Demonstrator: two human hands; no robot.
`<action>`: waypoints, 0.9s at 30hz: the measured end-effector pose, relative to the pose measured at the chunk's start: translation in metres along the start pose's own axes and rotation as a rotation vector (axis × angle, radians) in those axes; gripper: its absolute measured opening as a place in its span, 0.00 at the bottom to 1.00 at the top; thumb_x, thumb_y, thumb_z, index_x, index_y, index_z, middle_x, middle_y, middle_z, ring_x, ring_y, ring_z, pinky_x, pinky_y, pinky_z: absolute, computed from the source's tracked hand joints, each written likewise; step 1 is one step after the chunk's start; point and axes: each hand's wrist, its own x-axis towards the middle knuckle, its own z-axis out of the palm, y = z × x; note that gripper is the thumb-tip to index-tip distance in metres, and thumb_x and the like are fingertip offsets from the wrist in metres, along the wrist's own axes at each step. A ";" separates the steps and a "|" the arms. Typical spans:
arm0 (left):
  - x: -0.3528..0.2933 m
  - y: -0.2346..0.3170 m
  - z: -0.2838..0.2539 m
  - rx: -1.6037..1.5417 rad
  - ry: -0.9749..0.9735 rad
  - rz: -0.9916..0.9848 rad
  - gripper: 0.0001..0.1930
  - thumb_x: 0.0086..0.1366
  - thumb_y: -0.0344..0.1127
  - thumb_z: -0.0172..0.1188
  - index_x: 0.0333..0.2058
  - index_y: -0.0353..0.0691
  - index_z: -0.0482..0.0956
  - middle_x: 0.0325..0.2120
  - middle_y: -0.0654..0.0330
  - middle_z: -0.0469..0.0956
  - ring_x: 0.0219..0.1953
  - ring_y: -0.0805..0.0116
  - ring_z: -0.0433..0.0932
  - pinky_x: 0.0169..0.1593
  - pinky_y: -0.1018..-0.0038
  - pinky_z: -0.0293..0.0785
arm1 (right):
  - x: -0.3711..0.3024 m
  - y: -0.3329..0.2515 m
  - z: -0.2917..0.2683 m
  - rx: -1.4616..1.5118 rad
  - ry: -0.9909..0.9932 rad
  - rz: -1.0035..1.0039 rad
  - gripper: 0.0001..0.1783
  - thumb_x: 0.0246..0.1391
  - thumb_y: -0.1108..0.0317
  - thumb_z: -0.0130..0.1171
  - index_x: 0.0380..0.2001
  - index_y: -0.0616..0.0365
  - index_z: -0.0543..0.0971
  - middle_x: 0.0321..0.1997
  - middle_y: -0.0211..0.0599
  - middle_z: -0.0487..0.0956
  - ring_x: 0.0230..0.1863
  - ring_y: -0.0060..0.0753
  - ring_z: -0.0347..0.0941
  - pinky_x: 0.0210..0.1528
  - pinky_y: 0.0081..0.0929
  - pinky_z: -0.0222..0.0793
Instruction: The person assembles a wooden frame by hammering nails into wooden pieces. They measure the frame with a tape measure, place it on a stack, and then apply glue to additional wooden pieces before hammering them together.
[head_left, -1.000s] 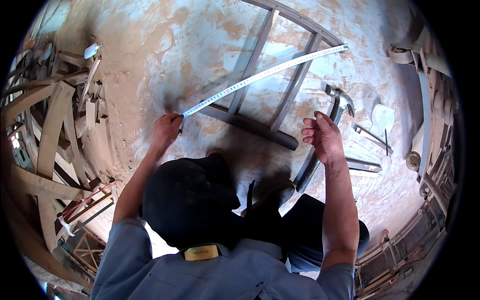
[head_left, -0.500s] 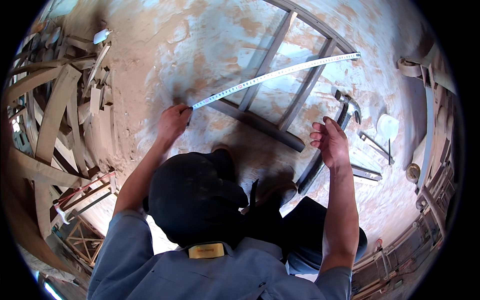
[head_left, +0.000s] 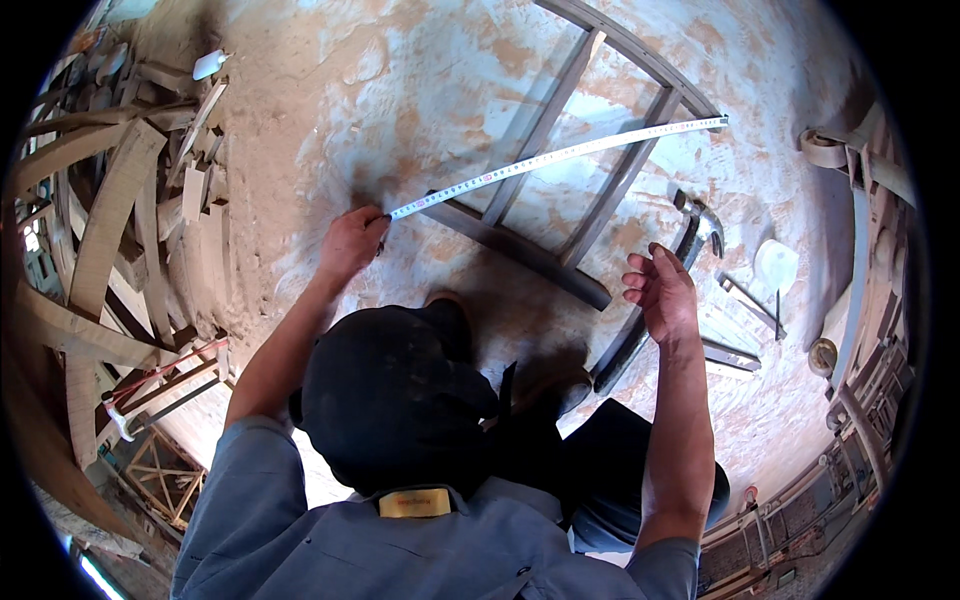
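My left hand (head_left: 353, 243) is closed round the near end of a white tape measure (head_left: 540, 161), whose blade stretches up to the right. That blade crosses over a dark wooden frame (head_left: 607, 200) with several bars lying on the floor, and its far tip is at the frame's upper right corner. What sits inside the left fist is mostly hidden. My right hand (head_left: 664, 292) is raised with curled fingers apart and nothing in it. Just beyond it a claw hammer (head_left: 708, 225) lies by a dark bar (head_left: 625, 350) on the floor.
Curved wooden pieces (head_left: 110, 220) are heaped along the left. A white bottle (head_left: 209, 65) lies by the heap. To the right of my right hand are a white round object (head_left: 776, 266) and short wooden strips (head_left: 730, 353). More timber (head_left: 868, 420) lines the right edge.
The floor, frame and tape have shifted slightly down and right in the picture. My left hand still grips the tape, and my right hand keeps its pose.
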 end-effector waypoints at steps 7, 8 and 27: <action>0.007 0.007 -0.014 -0.580 -0.195 -0.062 0.14 0.64 0.39 0.62 0.42 0.34 0.81 0.23 0.67 0.74 0.25 0.78 0.70 0.29 0.78 0.66 | 0.004 0.000 -0.008 -0.013 0.020 0.013 0.19 0.65 0.58 0.54 0.54 0.55 0.69 0.37 0.37 0.81 0.29 0.32 0.77 0.28 0.30 0.73; 0.011 0.006 -0.013 -0.614 -0.164 -0.048 0.13 0.64 0.39 0.61 0.41 0.35 0.82 0.22 0.67 0.74 0.25 0.78 0.70 0.29 0.77 0.66 | 0.005 -0.001 -0.011 -0.008 0.027 0.004 0.20 0.64 0.58 0.54 0.55 0.55 0.68 0.37 0.38 0.81 0.29 0.32 0.78 0.28 0.30 0.73; 0.026 0.066 0.005 0.557 0.645 0.546 0.19 0.60 0.42 0.62 0.47 0.39 0.77 0.44 0.51 0.78 0.49 0.48 0.73 0.53 0.50 0.67 | 0.009 0.003 -0.062 -0.279 0.354 -0.165 0.21 0.62 0.60 0.52 0.52 0.65 0.72 0.33 0.39 0.79 0.22 0.27 0.74 0.20 0.25 0.71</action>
